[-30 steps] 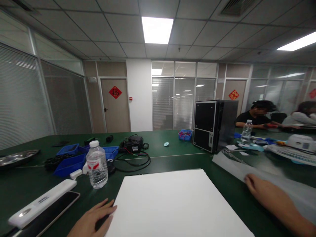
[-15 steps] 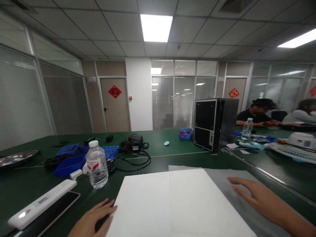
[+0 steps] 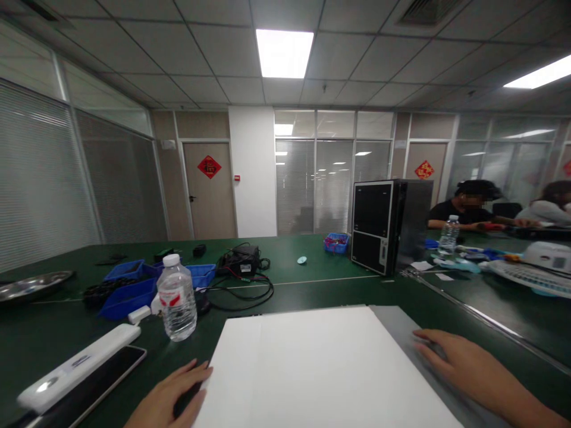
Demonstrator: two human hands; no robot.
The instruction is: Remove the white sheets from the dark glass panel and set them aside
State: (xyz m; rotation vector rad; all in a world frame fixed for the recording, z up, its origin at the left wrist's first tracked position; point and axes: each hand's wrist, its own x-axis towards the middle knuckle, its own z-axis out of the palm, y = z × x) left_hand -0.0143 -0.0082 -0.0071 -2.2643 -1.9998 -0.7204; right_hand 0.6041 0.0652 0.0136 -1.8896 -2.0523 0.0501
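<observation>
Your left hand (image 3: 167,397): loosely open, grasping nothing, fingertips at the left edge of the white board (image 3: 232,365) between your hands. Your right hand (image 3: 473,365): half-curled at the thin sheet (image 3: 393,321), grey past the board's right edge; pinch cannot be told. Bottle (image 3: 176,306) beyond your left hand.

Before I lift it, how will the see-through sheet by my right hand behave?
The see-through sheet is likely light and floppy, since it looks thin. It may slide or wrinkle if pushed, as it lies flat, partly past the right edge of the white board.
</observation>
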